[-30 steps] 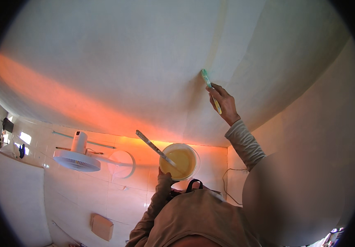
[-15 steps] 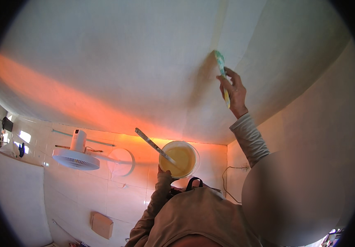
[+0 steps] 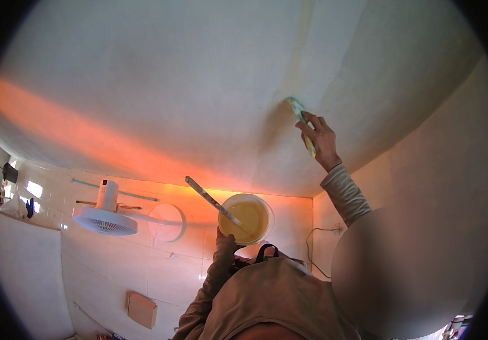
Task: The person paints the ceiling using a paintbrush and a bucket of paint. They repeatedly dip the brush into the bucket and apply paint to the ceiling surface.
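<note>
My right hand grips a paintbrush by its handle, with the greenish, paint-marked head against the wall. A pale yellowish streak of paint runs up the wall from the brush. Lower down, my left hand holds a white bucket at its left side; part of the hand is hidden beneath it. Yellowish paint fills part of the bucket. A long paint-spattered stick stands tilted in it, leaning over the rim to the upper left.
A white pedestal fan stands on the tiled floor at left, its round base beside it. A brown cardboard box lies on the floor. A cable runs along the right wall. Orange light crosses the wall's lower part.
My right hand has moved the brush down the wall and slightly left, and the pale streak reaches lower. My left hand and the bucket have stayed in place.
</note>
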The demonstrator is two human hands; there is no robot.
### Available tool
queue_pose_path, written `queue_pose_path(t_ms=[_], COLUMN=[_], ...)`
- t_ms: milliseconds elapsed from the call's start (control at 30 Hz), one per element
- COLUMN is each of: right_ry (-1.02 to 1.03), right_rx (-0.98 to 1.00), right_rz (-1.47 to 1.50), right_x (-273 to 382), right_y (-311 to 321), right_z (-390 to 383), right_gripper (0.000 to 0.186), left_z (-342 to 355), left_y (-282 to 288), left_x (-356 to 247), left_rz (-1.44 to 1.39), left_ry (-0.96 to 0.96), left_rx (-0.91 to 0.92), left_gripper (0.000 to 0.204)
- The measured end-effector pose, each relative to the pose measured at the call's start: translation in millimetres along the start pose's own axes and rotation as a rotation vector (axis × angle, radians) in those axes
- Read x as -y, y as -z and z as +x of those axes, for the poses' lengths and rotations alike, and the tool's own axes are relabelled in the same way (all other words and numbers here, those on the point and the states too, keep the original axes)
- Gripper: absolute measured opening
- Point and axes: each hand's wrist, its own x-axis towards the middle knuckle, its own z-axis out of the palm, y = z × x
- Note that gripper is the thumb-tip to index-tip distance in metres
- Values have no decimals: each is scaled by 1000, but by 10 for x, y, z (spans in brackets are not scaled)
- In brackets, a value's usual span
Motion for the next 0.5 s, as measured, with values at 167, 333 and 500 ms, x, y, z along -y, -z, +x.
queue_pose_path(t_ms=[167,333,500], right_ry=[-30,30,6], right_rx=[-187,-62,180], right_rz=[-65,-117,-68], right_x=[-33,-43,68], right_y=[195,-113,-532], right_z=[169,-134,-498], right_gripper=[36,33,31], left_z=[-138,-144,23], left_y=[-107,-95,34], left_x=[-170,-227,-79], left_rz=[92,54,58], left_ry=[-21,25,-1], left_rx=[-30,6,22], left_gripper=[82,82,82])
